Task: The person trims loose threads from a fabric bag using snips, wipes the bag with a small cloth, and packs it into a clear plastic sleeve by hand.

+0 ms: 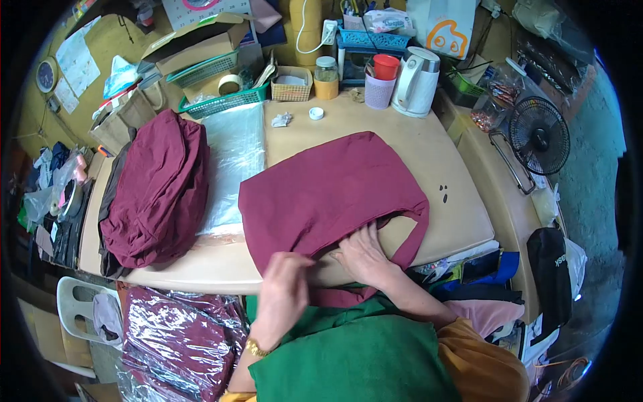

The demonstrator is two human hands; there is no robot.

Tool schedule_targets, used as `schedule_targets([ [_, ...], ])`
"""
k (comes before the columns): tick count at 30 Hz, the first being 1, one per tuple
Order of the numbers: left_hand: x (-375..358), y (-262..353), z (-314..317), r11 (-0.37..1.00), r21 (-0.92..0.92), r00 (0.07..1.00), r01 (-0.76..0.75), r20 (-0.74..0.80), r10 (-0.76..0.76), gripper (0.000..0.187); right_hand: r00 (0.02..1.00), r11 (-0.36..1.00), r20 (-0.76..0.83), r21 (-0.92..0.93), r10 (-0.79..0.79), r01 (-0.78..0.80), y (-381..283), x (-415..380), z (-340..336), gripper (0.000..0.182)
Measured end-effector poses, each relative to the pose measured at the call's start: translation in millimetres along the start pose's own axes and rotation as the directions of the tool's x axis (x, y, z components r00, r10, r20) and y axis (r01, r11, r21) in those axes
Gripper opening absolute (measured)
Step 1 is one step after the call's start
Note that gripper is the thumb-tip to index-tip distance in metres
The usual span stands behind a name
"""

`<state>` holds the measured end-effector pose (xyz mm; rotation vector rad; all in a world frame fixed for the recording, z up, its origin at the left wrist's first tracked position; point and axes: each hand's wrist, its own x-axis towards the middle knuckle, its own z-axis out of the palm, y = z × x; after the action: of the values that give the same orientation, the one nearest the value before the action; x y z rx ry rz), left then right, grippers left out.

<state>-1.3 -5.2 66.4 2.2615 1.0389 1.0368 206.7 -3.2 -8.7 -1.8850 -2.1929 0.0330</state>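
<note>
Head view: a maroon fabric pile (157, 194) sits at left, beside clear plastic sheets (236, 157). Next, the left hand (284, 285) — blurred, fingers curled — is at the near edge of the maroon cloth piece (328, 184), which lies spread on the table (449, 157); I cannot tell whether it pinches anything. Rightward, the right hand (365, 258) has its fingertips at the cloth's opening — their grip is hidden.

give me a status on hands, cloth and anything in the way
Left hand blurred at cloth's near edge. Right hand reaching under that edge, fingertips hidden. Cloth spread on table. Nothing else lying on it.
</note>
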Motion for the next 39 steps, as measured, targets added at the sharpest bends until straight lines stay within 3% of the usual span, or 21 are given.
schedule_targets([
  [2,11.0,3.2,23.8,0.982,-0.189,0.993,-0.003,0.118,0.026,0.026,0.975,0.967,-0.044,0.121,-0.219,0.223,4.1,-2.9,31.8,0.057],
  [3,12.3,-9.1,32.0,0.988,-0.111,0.965,0.107,0.250,-0.076,0.031,0.935,0.971,0.291,0.184,-0.202,0.152,-2.1,-2.6,0.2,0.065],
  [4,10.2,-17.7,39.8,0.988,-0.111,0.967,0.111,0.243,-0.081,0.031,0.933,0.970,0.293,0.183,-0.210,0.161,-5.7,-8.8,-19.0,0.065],
  [6,11.8,-27.7,47.2,0.923,0.383,0.999,0.030,0.022,-0.041,0.036,0.977,0.988,0.156,0.077,-0.145,0.134,-3.8,-17.7,-40.2,0.072],
  [7,12.7,-27.4,47.9,0.923,0.383,0.999,0.034,0.022,-0.046,0.036,0.980,0.989,0.182,0.138,-0.080,0.056,0.7,-21.5,-38.3,0.074],
  [10,19.3,-16.7,51.6,0.871,0.489,0.965,-0.040,0.244,-0.092,0.045,0.975,0.976,0.199,0.207,-0.103,0.061,5.4,-26.3,-20.4,0.074],
  [11,18.4,-23.6,61.9,0.858,0.508,0.972,-0.074,0.230,-0.053,0.046,0.964,0.984,0.241,0.162,-0.110,0.072,4.8,-26.9,-19.5,0.074],
  [16,34.4,-42.1,80.3,0.837,0.538,0.952,-0.100,0.296,-0.076,0.045,0.960,0.989,0.256,0.116,-0.116,0.088,6.6,-29.4,-17.7,0.072],
  [18,45.0,-45.2,83.8,0.871,0.491,0.956,-0.019,0.263,-0.128,0.042,0.961,0.989,0.241,0.098,-0.132,0.111,7.3,-31.0,-11.8,0.072],
  [20,53.5,-41.0,87.3,0.856,0.517,0.961,-0.012,0.243,-0.133,0.036,0.977,0.988,0.183,0.127,-0.113,0.091,6.9,-32.2,-8.8,0.072],
  [23,61.3,-30.4,83.9,0.814,0.577,0.951,0.068,0.209,-0.228,0.033,0.973,0.989,0.215,0.137,-0.084,0.055,4.4,-28.4,-22.9,0.072],
  [26,58.4,-36.5,83.1,0.824,0.563,0.921,0.059,0.288,-0.263,0.033,0.980,0.995,0.184,0.078,-0.071,0.058,4.0,-32.4,-23.9,0.072],
  [30,55.0,-47.2,94.1,0.791,0.610,0.945,-0.034,0.277,-0.172,0.031,0.989,0.988,0.120,0.141,-0.085,0.067,11.4,-31.4,-17.3,0.069],
  [34,63.1,-52.6,100.8,0.884,0.466,0.947,-0.046,0.302,-0.110,0.027,0.979,0.992,0.184,0.107,-0.082,0.063,11.4,-27.4,-27.2,0.067],
  [36,65.7,-56.6,98.4,0.930,0.354,0.917,-0.099,0.396,-0.053,0.028,0.975,0.994,0.203,0.088,-0.084,0.067,11.9,-26.9,-29.9,0.066],
  [37,71.1,-57.2,93.3,0.936,0.352,0.895,0.000,0.417,-0.157,0.035,0.970,0.990,0.226,0.127,-0.095,0.068,12.8,-27.2,-31.1,0.064],
  [38,74.5,-68.2,92.7,0.936,0.353,0.896,0.001,0.416,-0.158,0.035,0.963,0.984,0.248,0.167,-0.106,0.065,12.8,-27.4,-31.3,0.062],
  [39,75.8,-87.5,97.4,0.795,0.558,0.924,-0.240,0.382,0.011,0.039,0.962,0.984,0.250,0.168,-0.107,0.066,12.6,-28.0,-31.0,0.062],
])
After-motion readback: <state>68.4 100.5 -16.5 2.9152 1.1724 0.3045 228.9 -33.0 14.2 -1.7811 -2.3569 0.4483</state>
